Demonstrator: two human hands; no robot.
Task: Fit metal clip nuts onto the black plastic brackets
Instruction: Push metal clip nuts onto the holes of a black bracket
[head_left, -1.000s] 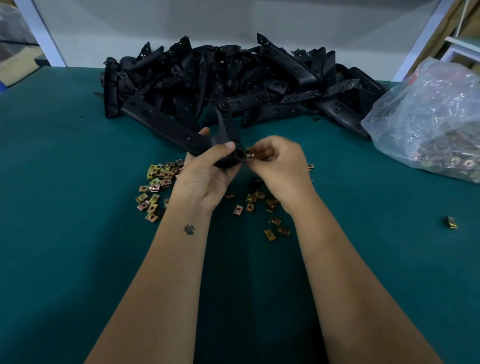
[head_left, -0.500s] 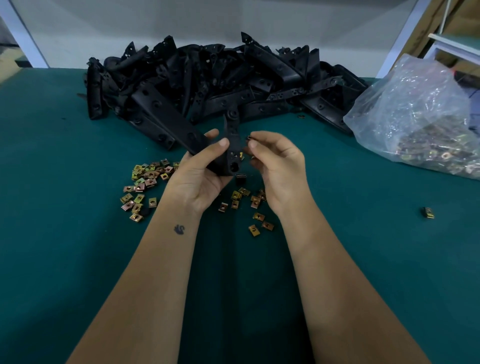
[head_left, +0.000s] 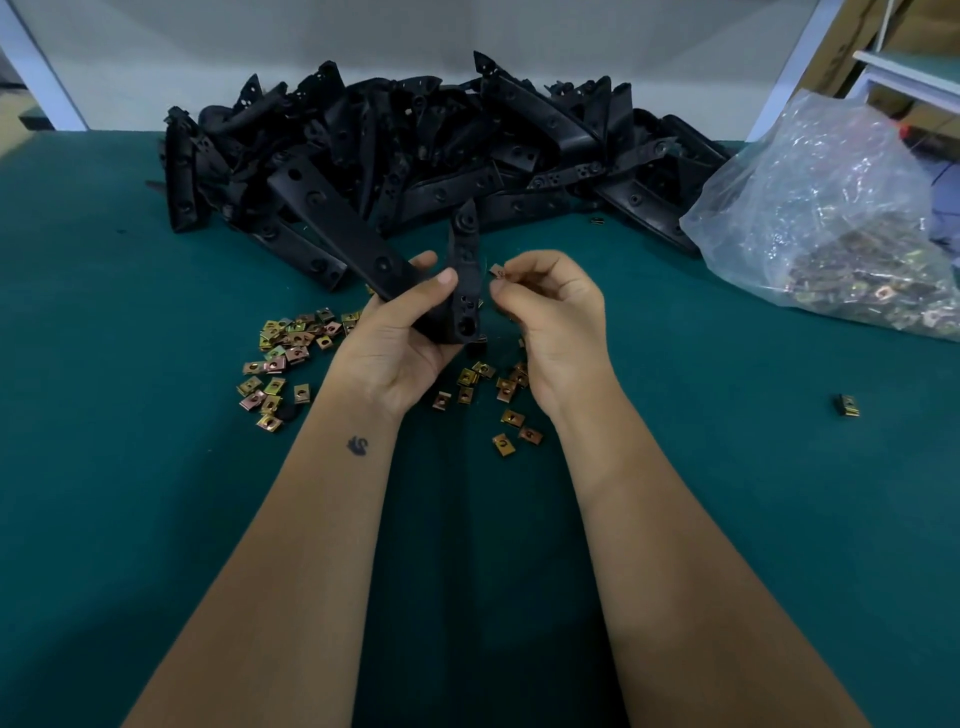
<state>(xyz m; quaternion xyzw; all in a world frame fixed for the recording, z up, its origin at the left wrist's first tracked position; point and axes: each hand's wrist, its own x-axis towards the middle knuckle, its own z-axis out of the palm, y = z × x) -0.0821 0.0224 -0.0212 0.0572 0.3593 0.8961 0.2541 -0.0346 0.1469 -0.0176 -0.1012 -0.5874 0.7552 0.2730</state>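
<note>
Table (head_left: 130, 519): dark green top, both of the person's bare forearms stretched out over it from the near edge.
Loose clip nuts (head_left: 291, 358): brassy little squares scattered on the green, one bunch left of the hands, a thinner bunch (head_left: 498, 395) right under and between the wrists.
Stray nut (head_left: 848, 405): sat by itself well off to the right.
Left hand (head_left: 400, 343): was wrapped round the lower end of a black bracket (head_left: 465, 280), thumb laid across its front, holding it up off the table. The bracket had two arms, one standing roughly upright, the other slanting away up-left.
Right hand (head_left: 550, 306): fingers curled in, thumb and forefinger pinching one clip nut (head_left: 497, 271) just beside the bracket's upright arm, not touching it as far as I could tell.
Bracket pile (head_left: 415, 150): big messy heap of the same black plastic parts across the back of the table.
Plastic bag (head_left: 831, 208): clear, crinkly, back right next to the pile, bottom loaded with more of those brassy nuts. Couldn't tell whether its mouth was tied.
</note>
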